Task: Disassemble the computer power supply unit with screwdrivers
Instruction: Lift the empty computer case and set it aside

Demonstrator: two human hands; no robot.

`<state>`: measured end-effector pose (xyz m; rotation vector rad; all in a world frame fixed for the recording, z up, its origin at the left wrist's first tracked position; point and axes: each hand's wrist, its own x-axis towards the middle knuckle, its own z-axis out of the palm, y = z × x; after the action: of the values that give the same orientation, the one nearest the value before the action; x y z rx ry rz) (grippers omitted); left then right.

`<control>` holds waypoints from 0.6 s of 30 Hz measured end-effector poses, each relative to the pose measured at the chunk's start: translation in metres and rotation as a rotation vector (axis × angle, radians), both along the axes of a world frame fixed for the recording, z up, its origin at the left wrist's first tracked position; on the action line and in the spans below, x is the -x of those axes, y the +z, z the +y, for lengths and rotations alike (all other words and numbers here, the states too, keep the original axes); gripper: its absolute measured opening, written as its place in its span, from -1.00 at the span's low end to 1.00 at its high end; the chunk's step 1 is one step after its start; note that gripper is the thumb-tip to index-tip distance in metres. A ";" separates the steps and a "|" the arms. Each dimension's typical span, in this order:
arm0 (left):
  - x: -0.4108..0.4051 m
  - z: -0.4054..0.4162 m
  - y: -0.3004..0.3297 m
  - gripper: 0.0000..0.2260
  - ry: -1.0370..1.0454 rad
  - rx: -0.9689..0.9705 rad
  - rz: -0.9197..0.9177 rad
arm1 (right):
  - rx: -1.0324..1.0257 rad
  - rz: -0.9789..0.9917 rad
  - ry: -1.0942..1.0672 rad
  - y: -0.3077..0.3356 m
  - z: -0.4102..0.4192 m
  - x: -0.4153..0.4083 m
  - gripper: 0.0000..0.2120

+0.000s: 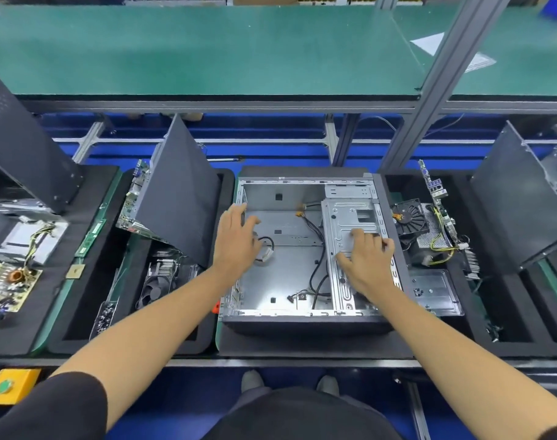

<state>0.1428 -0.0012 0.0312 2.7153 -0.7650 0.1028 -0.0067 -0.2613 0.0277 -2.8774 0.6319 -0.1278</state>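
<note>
- We have both hands in the open case, which lies on its side on a black mat, dead centre of the bench.
- Left hand: fingers spread and relaxed, hovering over or resting on the case's left wall near a cable; contact unclear, grasping nothing.
- Right hand: fingers spread flat, pressing on the drive cage; no grip.
- Case looks mostly stripped: no board and no PSU inside, only loose cables left.
- PSU, we think, is the unit w/ fan and yellow wires on the tray just right of the case; can't be sure.
- A bare circuit board sits far left, maybe from another unit.
- No screwdriver in either hand; none clearly visible.
- Our guess: removal from the case is done; opening the PSU housing itself still appears left.
</note>
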 end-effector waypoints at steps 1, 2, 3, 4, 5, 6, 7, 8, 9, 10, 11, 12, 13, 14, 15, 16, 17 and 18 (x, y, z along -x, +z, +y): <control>-0.003 -0.001 -0.003 -0.69 0.008 0.036 0.031 | -0.004 0.009 -0.007 -0.001 0.000 -0.002 -0.49; -0.006 -0.001 -0.006 -0.66 0.010 0.075 0.068 | -0.008 0.013 -0.011 -0.003 0.000 -0.003 -0.50; -0.008 -0.001 -0.009 -0.61 0.008 0.112 0.104 | -0.015 0.010 -0.010 -0.004 -0.001 -0.003 -0.51; -0.009 -0.001 -0.012 -0.55 0.004 0.143 0.135 | -0.022 0.001 -0.004 -0.006 -0.002 -0.003 -0.51; -0.010 0.000 -0.014 -0.47 -0.002 0.168 0.154 | -0.027 -0.011 0.005 -0.008 -0.003 -0.004 -0.51; -0.012 0.001 -0.015 -0.41 -0.009 0.186 0.162 | -0.028 -0.024 0.012 -0.009 -0.004 -0.005 -0.51; -0.014 0.001 -0.016 -0.38 -0.018 0.195 0.163 | -0.027 -0.036 0.017 -0.010 -0.005 -0.006 -0.51; -0.017 0.000 -0.016 -0.37 -0.023 0.195 0.163 | -0.028 -0.042 0.018 -0.011 -0.006 -0.009 -0.51; -0.020 0.000 -0.015 -0.37 -0.022 0.192 0.163 | -0.029 -0.046 0.018 -0.011 -0.006 -0.012 -0.51; -0.023 -0.002 -0.015 -0.38 -0.017 0.185 0.163 | -0.031 -0.048 0.018 -0.012 -0.007 -0.015 -0.52; -0.027 -0.003 -0.014 -0.39 -0.015 0.176 0.162 | -0.033 -0.050 0.015 -0.013 -0.009 -0.019 -0.53; -0.032 -0.005 -0.013 -0.39 -0.017 0.167 0.159 | -0.034 -0.052 0.012 -0.013 -0.011 -0.024 -0.54; -0.036 -0.007 -0.012 -0.39 -0.021 0.159 0.156 | -0.037 -0.051 0.009 -0.013 -0.012 -0.029 -0.54; -0.041 -0.008 -0.011 -0.39 -0.026 0.156 0.155 | -0.042 -0.050 0.005 -0.013 -0.013 -0.034 -0.54; -0.045 -0.009 -0.011 -0.39 -0.029 0.155 0.158 | -0.045 -0.051 0.002 -0.013 -0.015 -0.039 -0.54; -0.049 -0.011 -0.010 -0.39 -0.032 0.156 0.162 | -0.042 -0.056 0.002 -0.013 -0.016 -0.043 -0.54; -0.054 -0.013 -0.010 -0.39 -0.034 0.155 0.164 | -0.037 -0.057 0.001 -0.012 -0.018 -0.048 -0.54; -0.058 -0.015 -0.009 -0.39 -0.034 0.152 0.165 | -0.037 -0.054 0.000 -0.012 -0.020 -0.052 -0.53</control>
<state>0.2007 -0.0164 0.0222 2.5291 -0.7240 -0.0674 0.0454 -0.2809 0.0161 -2.8279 0.6182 -0.1915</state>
